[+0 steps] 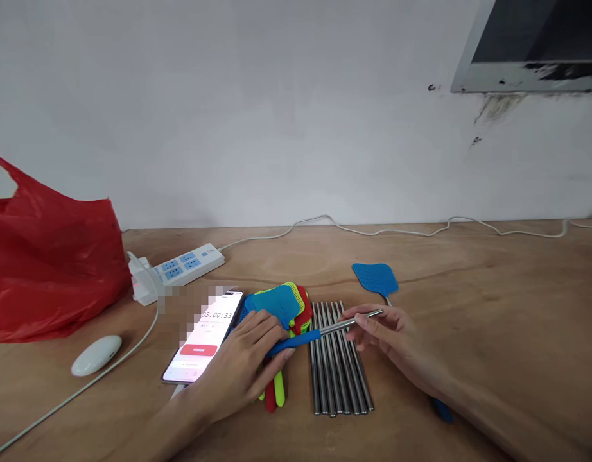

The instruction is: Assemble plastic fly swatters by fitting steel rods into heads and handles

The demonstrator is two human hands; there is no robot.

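My left hand (260, 346) is closed around a blue plastic handle (296, 342). A thin metal tube (347, 323) runs from that handle's end, in line with it, and my right hand (380, 330) pinches the tube near its far tip. Under my left hand lies a pile of fly swatter heads (279, 303) in blue, yellow-green and red, with handles (279, 388) sticking out below. Several metal tubes (332, 378) lie side by side between my hands. A blue fly swatter (377, 278) lies partly hidden beneath my right hand and forearm.
A lit phone (207, 340) showing a timer lies left of my left hand. Behind it are a white power strip (194, 264) and cable (271, 236). A white mouse (96, 355) and a red plastic bag (55, 263) are at left. A wall (277, 115) bounds the wooden table (508, 308).
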